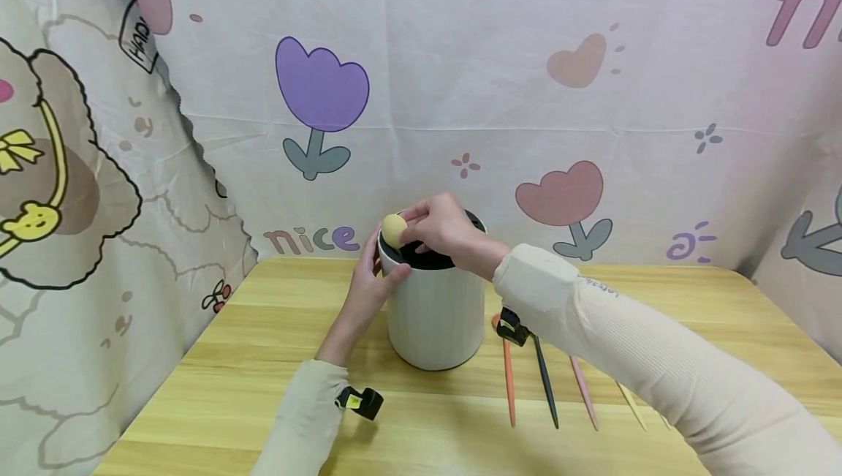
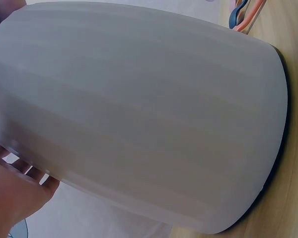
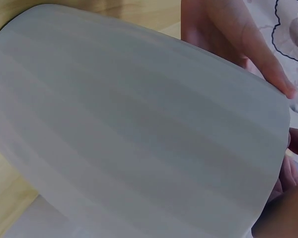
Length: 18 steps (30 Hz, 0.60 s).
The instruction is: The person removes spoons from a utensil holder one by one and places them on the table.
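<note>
A white cylindrical bin (image 1: pixel 437 315) with a dark inner rim stands upright on the table. My left hand (image 1: pixel 368 282) grips its left side near the top, thumb toward the front and fingers around the side; the left wrist view shows those fingers (image 2: pixel 37 173) against the wall. Over the opening, my right hand (image 1: pixel 437 224) pinches a pale yellow ball (image 1: pixel 394 230) at the left part of the rim. Some of the right fingertips are hidden in the mouth of the bin. In the right wrist view the bin wall (image 3: pixel 139 119) covers most of the picture.
Right of the bin, slim utensils lie in a row on the wooden table (image 1: pixel 210 403): an orange one (image 1: pixel 509 381), a black one (image 1: pixel 546 384), a pink one (image 1: pixel 584 394) and a yellow one (image 1: pixel 631 406). The right sleeve partly covers them. A printed cloth (image 1: pixel 447 59) hangs behind.
</note>
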Motion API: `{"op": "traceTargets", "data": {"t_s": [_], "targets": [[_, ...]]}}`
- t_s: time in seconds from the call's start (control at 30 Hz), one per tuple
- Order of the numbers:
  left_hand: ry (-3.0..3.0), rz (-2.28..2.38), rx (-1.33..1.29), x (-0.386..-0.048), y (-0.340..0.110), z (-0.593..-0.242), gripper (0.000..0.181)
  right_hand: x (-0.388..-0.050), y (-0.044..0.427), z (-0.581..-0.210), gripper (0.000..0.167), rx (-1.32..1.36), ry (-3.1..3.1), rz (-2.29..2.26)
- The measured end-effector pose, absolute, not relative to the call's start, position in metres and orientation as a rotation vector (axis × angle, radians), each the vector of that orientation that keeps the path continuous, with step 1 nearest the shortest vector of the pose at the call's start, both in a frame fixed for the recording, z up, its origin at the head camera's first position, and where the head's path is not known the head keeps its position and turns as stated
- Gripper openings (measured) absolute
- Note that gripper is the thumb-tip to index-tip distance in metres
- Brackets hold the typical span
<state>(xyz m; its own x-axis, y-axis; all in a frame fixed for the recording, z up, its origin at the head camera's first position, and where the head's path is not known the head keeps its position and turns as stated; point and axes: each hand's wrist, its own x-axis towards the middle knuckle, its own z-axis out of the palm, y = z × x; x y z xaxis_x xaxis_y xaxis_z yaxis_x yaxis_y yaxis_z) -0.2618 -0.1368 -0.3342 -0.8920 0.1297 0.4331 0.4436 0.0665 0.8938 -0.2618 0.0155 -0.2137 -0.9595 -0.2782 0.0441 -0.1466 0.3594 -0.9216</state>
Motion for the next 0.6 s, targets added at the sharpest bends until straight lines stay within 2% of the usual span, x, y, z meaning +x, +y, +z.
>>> {"op": "traceTargets", "data": {"t_s": [0.6], "targets": [[-2.118,-1.887,-0.572,-0.263,-0.137,-0.334,0.113,-0.261,0.029,-0.206,0.029,-0.537,2.613,-1.569]]}}
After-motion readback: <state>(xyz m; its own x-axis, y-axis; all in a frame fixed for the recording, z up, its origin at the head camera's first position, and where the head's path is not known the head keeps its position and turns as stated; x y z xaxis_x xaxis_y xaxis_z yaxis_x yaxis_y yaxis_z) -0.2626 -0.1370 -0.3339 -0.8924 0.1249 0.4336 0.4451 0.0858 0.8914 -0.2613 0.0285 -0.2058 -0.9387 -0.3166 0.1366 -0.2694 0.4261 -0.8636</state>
